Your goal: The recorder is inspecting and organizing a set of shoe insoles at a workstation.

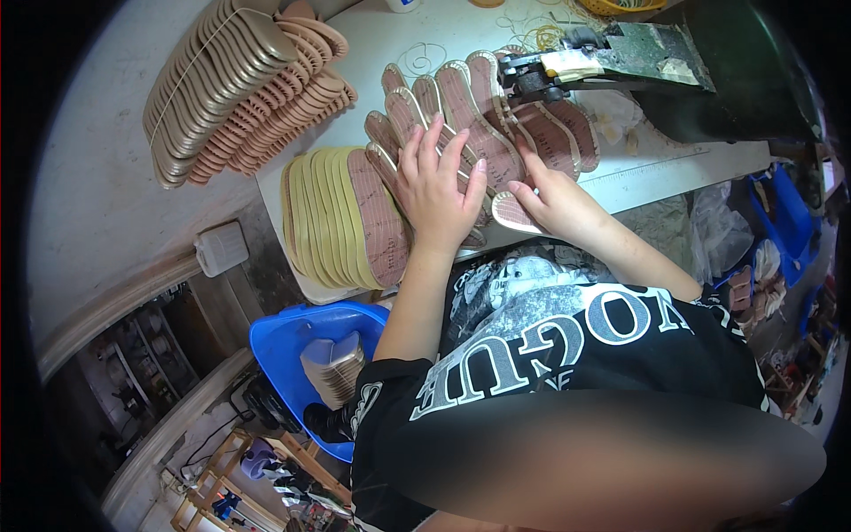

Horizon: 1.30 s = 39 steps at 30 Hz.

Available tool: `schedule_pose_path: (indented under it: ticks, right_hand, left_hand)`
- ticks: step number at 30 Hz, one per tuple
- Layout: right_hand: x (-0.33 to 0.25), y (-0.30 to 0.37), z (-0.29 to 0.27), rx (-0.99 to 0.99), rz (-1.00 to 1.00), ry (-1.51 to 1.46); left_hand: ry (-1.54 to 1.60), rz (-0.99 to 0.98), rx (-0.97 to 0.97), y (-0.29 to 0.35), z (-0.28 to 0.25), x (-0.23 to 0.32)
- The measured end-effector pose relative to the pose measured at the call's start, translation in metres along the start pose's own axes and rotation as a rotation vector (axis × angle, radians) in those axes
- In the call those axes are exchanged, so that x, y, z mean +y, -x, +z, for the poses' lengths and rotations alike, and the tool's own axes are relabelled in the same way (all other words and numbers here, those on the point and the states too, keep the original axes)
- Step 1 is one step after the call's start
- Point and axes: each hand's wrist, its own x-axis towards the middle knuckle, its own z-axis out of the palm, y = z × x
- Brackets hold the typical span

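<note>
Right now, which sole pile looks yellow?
The row of flat yellow sole pieces left of the left hand; the banded bundle shows gold and pink, the fanned soles brown, the stack in the blue bin gold.

Pale grey wall (89, 204) left of a smooth white worktable (372, 53).
A light-brown wooden frame (312, 467) stands at near left; light brightens the worktable.
</note>
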Motion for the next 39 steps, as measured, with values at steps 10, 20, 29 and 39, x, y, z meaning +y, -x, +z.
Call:
schedule_pose_path:
  ticks: [10,20,29,39]
  right_hand:
    - [-0.039,0.004,-0.002,-0.113,-0.037,-0.155]
    - [-0.029,-0.002,0.004,-0.054,0.042,-0.032]
    - [-0.037,-0.002,-0.019,-0.292,-0.047,-0.18]
    - [-0.027,0.001,-0.006,-0.234,-0.041,-0.008]
  left_hand:
    - [0.031,0.004,0.167,0.006,0.005,-0.009]
    - [0.092,-0.028,0.21,0.007,0.004,-0.01]
    - [-0.027,0.004,-0.008,0.0,0.0,-0.007]
    - [-0.197,0.057,-0.164,-0.006,0.007,0.003]
